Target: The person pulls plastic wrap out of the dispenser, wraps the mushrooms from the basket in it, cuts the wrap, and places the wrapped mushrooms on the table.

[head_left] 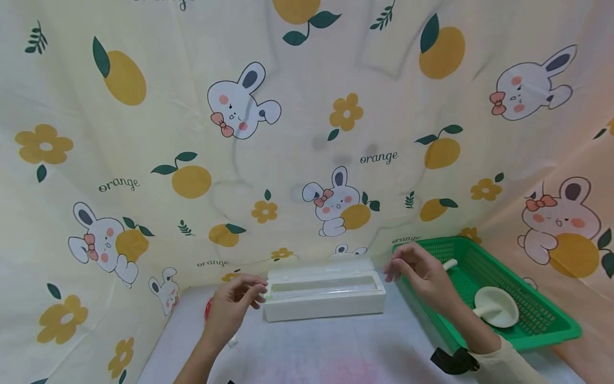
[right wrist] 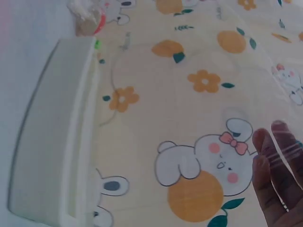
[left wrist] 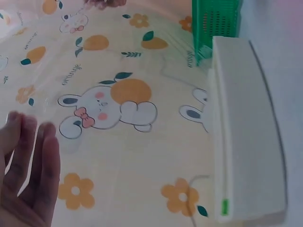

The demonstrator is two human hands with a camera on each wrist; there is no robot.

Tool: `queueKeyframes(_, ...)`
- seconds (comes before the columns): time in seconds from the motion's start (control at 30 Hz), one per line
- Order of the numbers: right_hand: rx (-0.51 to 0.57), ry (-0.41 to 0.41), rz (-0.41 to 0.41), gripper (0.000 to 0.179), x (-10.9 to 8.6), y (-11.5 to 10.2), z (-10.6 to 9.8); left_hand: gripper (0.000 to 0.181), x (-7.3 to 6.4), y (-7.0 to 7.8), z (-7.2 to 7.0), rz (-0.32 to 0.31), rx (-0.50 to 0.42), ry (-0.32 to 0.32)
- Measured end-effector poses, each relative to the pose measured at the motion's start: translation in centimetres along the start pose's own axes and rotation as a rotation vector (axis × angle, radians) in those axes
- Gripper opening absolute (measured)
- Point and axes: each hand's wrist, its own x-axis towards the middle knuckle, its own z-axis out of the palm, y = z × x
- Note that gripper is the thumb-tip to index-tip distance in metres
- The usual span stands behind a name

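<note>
A long white cling film dispenser (head_left: 326,307) stands on the table with its lid raised at the back and clear film inside. My left hand (head_left: 236,301) is held up by its left end, thumb and fingertips together. Past its right end hovers my right hand (head_left: 423,274), in a similar pinch. Between the hands the clear cling film is hard to see; in the right wrist view its creased edge (right wrist: 289,152) crosses the fingers. The dispenser (left wrist: 248,132) stands to the right in the left wrist view, with a small green mark on its end.
A green plastic basket (head_left: 551,332) stands at the right, holding a white round piece with a stem (head_left: 499,306) and another white handle. Behind my left hand a red-edged item (right wrist: 100,22) lies in clear plastic. A printed cloth (head_left: 288,160) hangs behind the table.
</note>
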Motion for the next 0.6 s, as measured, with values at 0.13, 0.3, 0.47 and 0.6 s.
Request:
queueKeyframes(0.13,0.066,-0.071,0.002,0.024,-2.2,0.0,0.4,0.011,-1.8,-0.8,-0.8,-0.088,-0.015,-0.138)
queueKeyframes(0.3,0.138,-0.154,0.054,0.027,-5.4,0.4,0.9,0.016,-3.9,-2.5,-1.5,-0.132,-0.034,-0.382)
queueKeyframes(0.47,0.227,-0.242,0.163,0.023,-8.5,1.3,1.3,0.02,-5.1,-4.7,-1.3,-0.208,-0.094,-0.568)
queueKeyframes(0.6,0.291,-0.316,0.234,0.02,-10.7,2.4,1.6,0.026,-5.7,-6.3,-0.9,-0.226,-0.126,-0.704)
